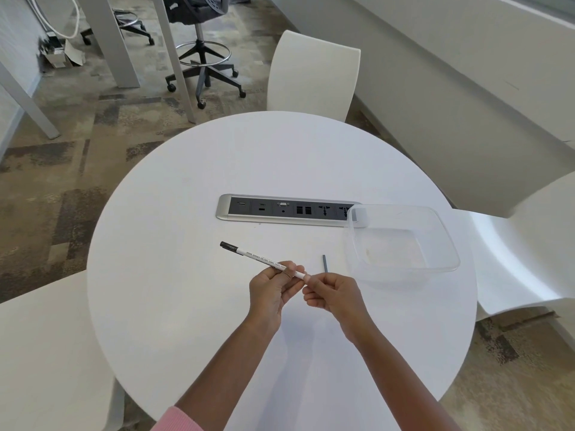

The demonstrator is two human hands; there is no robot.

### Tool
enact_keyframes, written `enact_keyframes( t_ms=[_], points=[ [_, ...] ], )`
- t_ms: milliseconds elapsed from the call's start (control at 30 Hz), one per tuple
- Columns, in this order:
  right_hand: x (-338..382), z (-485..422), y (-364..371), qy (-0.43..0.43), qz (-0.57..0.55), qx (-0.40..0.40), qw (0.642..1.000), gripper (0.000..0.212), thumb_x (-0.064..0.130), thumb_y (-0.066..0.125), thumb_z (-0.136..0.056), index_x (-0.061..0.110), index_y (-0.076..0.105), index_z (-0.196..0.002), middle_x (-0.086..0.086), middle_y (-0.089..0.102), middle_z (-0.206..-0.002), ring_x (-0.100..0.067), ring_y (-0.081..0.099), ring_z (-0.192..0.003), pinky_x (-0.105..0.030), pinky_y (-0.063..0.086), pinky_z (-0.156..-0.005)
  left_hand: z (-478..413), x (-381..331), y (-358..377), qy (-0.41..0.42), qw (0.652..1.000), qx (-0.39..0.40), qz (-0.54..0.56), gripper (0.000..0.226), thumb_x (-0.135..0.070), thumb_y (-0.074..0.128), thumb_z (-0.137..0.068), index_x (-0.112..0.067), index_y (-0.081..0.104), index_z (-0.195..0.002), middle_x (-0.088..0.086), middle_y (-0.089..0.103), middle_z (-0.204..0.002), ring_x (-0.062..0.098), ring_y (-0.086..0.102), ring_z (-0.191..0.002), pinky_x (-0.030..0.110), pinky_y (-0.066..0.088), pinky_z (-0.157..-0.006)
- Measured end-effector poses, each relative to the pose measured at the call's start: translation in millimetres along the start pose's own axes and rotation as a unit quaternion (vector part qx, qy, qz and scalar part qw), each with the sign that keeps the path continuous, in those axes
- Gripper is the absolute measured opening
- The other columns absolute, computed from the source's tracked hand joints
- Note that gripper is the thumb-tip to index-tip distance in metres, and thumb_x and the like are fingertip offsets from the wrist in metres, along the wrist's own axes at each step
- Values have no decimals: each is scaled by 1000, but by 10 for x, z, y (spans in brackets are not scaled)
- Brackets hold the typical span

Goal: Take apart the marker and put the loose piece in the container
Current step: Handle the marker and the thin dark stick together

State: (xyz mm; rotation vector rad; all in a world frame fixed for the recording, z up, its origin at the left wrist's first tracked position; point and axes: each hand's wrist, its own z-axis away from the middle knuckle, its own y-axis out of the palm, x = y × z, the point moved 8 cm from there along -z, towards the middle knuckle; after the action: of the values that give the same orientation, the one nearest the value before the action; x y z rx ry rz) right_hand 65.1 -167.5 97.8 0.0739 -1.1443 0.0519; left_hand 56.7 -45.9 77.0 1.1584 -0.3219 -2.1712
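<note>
Both hands grip the marker (264, 258): left hand (272, 286) pinching the barrel, right hand (331, 292) closed on its end, seemingly; pull straight apart, toward the container (448, 244).

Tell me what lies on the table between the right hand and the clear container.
Head view: a short dark stick lies there, apart from the right hand and the container.

Round white table (193, 231): smooth, matt. Clear plastic rectangular container (435, 228), glossy, far right. Brushed silver metal socket strip (223, 209). White plastic marker (258, 256), black cap. Carpet (62, 169) rough.
</note>
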Motion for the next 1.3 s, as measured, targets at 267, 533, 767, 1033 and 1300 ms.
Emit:
enact_keyframes(
  t_ms=[267, 533, 767, 1033, 1300],
  points=[
    [201, 11, -31, -168, 110, -59, 978, 13, 8, 62, -83, 14, 73, -81, 6, 66, -55, -5, 60, -51, -13, 52, -57, -19, -113, 63, 4, 1000, -28, -3, 7, 0, 60, -85, 2, 62, -78, 5, 69, -56, 13, 67, -51, 20, 57, -55],
    [317, 254, 128, -518, 546, -72, 655, 16, 20, 49, -90, 8, 57, -98, -4, 60, -62, -18, 52, -51, -27, 46, -42, -1, 13, 40, -66, 996, -57, 17, 10, 5, 58, -84, 4, 61, -74, 8, 68, -53, 14, 66, -46, 22, 57, -50],
    [357, 144, 21, -426, 445, -57, 786, 15, 21, 54, -88, 11, 65, -92, -1, 62, -59, -13, 54, -53, -21, 45, -48, -11, 32, 41, -81, 995, -63, 19, 8, 7, 59, -83, 5, 61, -75, 9, 67, -50, 15, 66, -45, 22, 56, -46],
    [-140, -41, -7, 20, -62, -5, 998, 11, 13, 66, -81, 3, 69, -77, 0, 66, -56, -10, 61, -52, -17, 54, -55, -23, -66, 7, -31, 997, -50, -51, 9, 5, 60, -83, 2, 62, -75, 4, 67, -50, 11, 66, -46, 19, 57, -53],
    [-3, -40, -11, -82, 80, -28, 993, 12, 5, 63, -82, 9, 70, -73, 7, 63, -47, -6, 58, -47, -15, 51, -52, -28, -71, -50, -20, 996, -72, -51, 8, 4, 62, -82, 3, 62, -74, 5, 67, -49, 12, 65, -45, 20, 57, -53]
  ],
)
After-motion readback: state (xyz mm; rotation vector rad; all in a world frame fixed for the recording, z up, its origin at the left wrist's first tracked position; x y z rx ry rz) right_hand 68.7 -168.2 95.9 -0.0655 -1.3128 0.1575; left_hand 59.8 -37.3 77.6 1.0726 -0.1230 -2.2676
